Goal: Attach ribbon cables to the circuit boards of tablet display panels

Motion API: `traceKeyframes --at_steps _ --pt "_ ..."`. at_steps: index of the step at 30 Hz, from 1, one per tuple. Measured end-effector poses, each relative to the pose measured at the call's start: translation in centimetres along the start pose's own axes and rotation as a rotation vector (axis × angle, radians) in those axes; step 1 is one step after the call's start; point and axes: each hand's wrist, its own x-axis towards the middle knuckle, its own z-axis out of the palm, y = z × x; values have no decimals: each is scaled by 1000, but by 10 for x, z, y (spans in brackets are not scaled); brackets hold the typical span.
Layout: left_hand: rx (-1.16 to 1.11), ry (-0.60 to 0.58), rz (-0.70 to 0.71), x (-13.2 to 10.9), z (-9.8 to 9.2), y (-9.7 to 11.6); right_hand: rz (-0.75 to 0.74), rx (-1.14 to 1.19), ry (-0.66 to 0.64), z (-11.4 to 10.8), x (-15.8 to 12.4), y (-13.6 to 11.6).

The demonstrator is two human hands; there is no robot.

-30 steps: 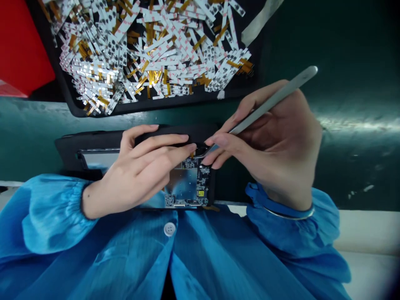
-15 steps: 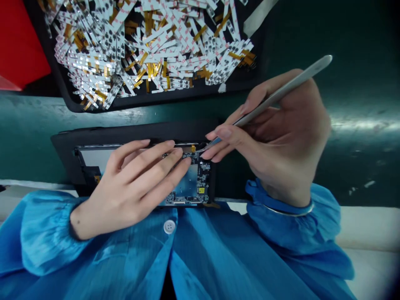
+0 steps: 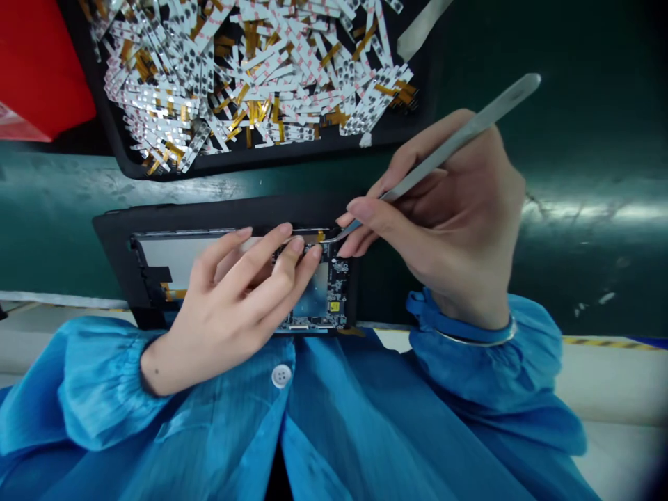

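An opened tablet [image 3: 117,240] lies face down in front of me, its circuit board [image 3: 313,289] and pale inner panel exposed. My left hand [image 3: 234,299] lies across it with fingers spread and slightly bent, fingertips along the board's upper edge; the thumb is hidden. Part of a pale strip shows beneath those fingers. My right hand [image 3: 449,209] grips metal tweezers [image 3: 464,142] like a pen. Their curved tip touches or hovers beside a small orange flex cable end [image 3: 320,236] at the board's upper edge, close to my left fingertips; contact cannot be made out.
Beyond the tablet stands a black tray [image 3: 209,163] heaped with white adhesive-backed flex strips [image 3: 292,76] with orange tails. A red container [image 3: 42,69] is at the far left. A pale strip [image 3: 422,31] lies at the tray's right side. The green tabletop [image 3: 589,264] stretches right.
The view has shifted slightly. My left hand's middle fingers are more bent, uncovering more of the tablet's left part. The tweezers stay at the same spot by the orange cable end.
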Motion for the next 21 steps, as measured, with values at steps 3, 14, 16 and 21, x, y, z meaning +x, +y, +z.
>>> traceKeyframes --at_steps 3,14,16,21 --pt "93 -6 51 1 -5 4 17 -23 12 4 -2 -2" --pt "114 -35 102 -4 -3 6 -74 -285 237 -17 -86 -8" --pt "130 -14 113 -3 -1 4 18 -375 120 -15 -109 0" --pt "120 49 145 -4 2 -5 6 -443 153 12 -139 20"
